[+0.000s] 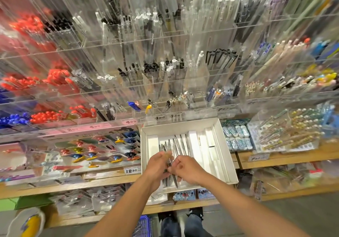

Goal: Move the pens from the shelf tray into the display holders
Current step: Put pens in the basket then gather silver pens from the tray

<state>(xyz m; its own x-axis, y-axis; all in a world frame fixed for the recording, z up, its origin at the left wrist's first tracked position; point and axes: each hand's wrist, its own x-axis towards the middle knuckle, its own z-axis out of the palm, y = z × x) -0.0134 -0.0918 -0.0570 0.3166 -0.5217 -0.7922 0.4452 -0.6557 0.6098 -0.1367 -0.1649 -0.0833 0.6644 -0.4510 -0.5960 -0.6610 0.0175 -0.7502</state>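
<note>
Pens gathered in both hands over the tray

Pens (169, 165), slim and dark-barrelled, sit bunched between the left hand (158, 165) and right hand (185, 168), both closed around the bundle above the white shelf tray (222, 145). More pens lie loose in that tray. Clear acrylic display holders (165, 82) rise behind, stocked with other pens.

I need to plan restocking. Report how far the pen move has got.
Done: cannot be judged; the acrylic display holders already hold many pens. In hand: left hand and right hand together grip a bunch of pens over the white tray. Left: several pens lie loose in the tray.
</note>
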